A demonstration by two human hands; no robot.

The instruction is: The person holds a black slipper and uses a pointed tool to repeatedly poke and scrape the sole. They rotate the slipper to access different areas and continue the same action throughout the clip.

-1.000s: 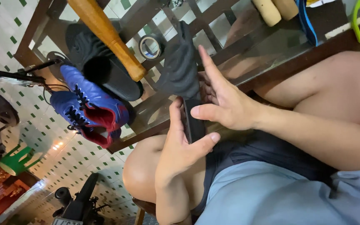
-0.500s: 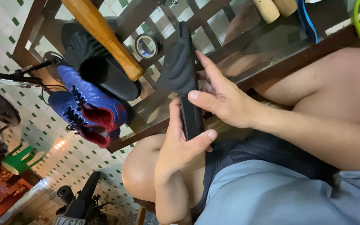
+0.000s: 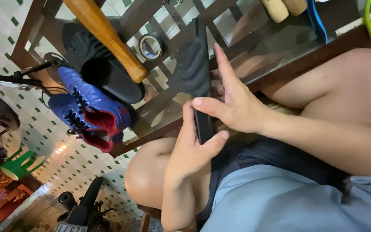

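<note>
A long, flat black piece shaped like a shoe insole (image 3: 194, 64) stands on edge over my lap, its far end above the glass table. My left hand (image 3: 190, 150) comes up from below and grips its near end, with the thumb wrapped across it. My right hand (image 3: 237, 105) reaches in from the right and clasps the middle of the piece, thumb pressed on the near face and fingers stretched along the far side. My bare knees show beneath both hands.
A glass-topped wooden table (image 3: 280, 41) is in front of me. A wooden handle (image 3: 108, 36), a tape roll (image 3: 150, 46), a black sandal (image 3: 112, 79) and blue and red boots (image 3: 86, 111) are around it. A green stool (image 3: 20, 165) stands on the tiled floor.
Both hands keep hold of the black piece. My right thumb has shifted slightly along it, and the view has drifted a little.
</note>
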